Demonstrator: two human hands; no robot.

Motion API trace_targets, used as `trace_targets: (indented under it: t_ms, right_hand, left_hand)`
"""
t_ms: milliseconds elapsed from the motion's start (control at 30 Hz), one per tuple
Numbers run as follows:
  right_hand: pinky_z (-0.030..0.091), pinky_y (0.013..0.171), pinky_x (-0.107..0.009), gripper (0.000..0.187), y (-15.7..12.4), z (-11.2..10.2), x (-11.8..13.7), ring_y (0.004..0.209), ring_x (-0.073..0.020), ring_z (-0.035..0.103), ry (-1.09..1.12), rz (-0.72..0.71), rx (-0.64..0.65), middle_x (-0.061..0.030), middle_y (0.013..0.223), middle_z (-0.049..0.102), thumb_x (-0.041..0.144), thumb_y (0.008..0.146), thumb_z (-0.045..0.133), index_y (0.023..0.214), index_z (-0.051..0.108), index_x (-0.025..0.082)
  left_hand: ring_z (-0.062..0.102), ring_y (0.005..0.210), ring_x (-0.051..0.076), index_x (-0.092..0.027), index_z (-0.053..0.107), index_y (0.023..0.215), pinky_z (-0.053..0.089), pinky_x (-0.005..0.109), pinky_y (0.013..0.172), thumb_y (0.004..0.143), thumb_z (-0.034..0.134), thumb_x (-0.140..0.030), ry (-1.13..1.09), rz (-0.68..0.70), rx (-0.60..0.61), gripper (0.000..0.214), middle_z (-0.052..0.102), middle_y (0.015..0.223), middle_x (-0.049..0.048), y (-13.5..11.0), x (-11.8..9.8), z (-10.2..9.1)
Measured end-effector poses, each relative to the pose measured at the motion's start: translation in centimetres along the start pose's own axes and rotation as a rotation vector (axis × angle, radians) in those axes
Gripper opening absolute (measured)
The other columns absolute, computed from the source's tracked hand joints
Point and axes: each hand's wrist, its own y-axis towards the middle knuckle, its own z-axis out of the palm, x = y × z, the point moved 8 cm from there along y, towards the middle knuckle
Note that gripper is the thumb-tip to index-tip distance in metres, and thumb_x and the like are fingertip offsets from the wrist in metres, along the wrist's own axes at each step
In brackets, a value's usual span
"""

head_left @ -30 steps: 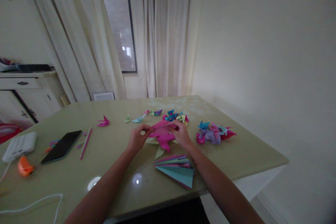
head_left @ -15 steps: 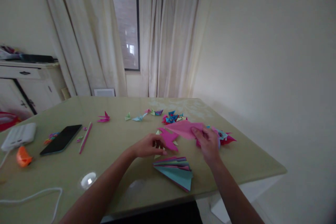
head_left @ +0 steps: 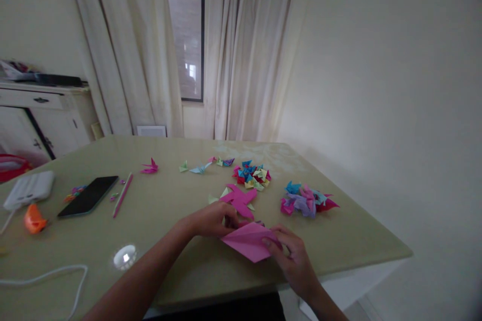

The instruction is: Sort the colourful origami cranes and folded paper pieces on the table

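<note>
A folded pink sheet of origami paper (head_left: 251, 242) lies low over the front of the table, tapering to the left. My right hand (head_left: 295, 258) pinches its right end between thumb and fingers. At the left tip, my left hand (head_left: 215, 220) has its fingers curled down on the paper, fingertips partly hidden. The stack of folded coloured sheets is almost wholly covered by the pink sheet; only a dark sliver shows behind it. Just beyond my hands sits a magenta pinwheel-shaped paper piece (head_left: 239, 199) with pale green pieces around it.
Colourful origami piles stand behind (head_left: 251, 173) and to the right (head_left: 307, 200). Small paper cranes (head_left: 201, 168) line the back. Leftward lie a pink pencil (head_left: 123, 195), a phone (head_left: 89, 196), an orange object (head_left: 34, 218), a white device (head_left: 30, 189) and a white cable (head_left: 48, 281).
My right hand has brought the pink sheet down and toward me, over the folded stack. My left hand has moved slightly right and now meets the sheet's left tip.
</note>
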Motion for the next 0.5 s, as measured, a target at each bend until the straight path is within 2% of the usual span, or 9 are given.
trace_targets:
  t_ms: [167,367,500]
  right_hand:
    - [0.051,0.071,-0.028,0.032,-0.2,0.2,-0.9,0.076,-0.0205,0.064,-0.043,0.006,-0.008,-0.0046,0.079,0.066,0.043,0.100,0.062,0.078,0.072,0.022]
    - [0.053,0.075,-0.030,0.033,-0.4,0.5,-1.6,0.081,-0.0217,0.066,-0.028,0.025,0.024,-0.0055,0.084,0.070,0.045,0.102,0.059,0.086,0.078,0.023]
    - [0.053,0.076,-0.030,0.036,-0.3,0.7,-1.7,0.082,-0.0222,0.067,-0.026,0.029,0.046,-0.0058,0.084,0.070,0.045,0.103,0.057,0.084,0.077,0.022]
  left_hand:
    - [0.064,0.070,0.013,-0.019,0.082,0.095,0.048,0.021,0.064,0.080,0.074,-0.016,-0.004,-0.068,-0.003,0.018,0.074,0.079,0.0014,-0.4,1.0,-0.5]
    - [0.065,0.076,0.015,-0.022,0.082,0.103,0.049,0.022,0.066,0.084,0.075,-0.028,-0.015,-0.111,-0.012,0.021,0.075,0.087,0.0030,-1.0,0.6,-1.0]
    - [0.065,0.077,0.015,-0.022,0.083,0.104,0.049,0.023,0.068,0.087,0.074,-0.032,-0.022,-0.113,0.002,0.022,0.076,0.088,0.0038,-1.1,0.5,-1.0]
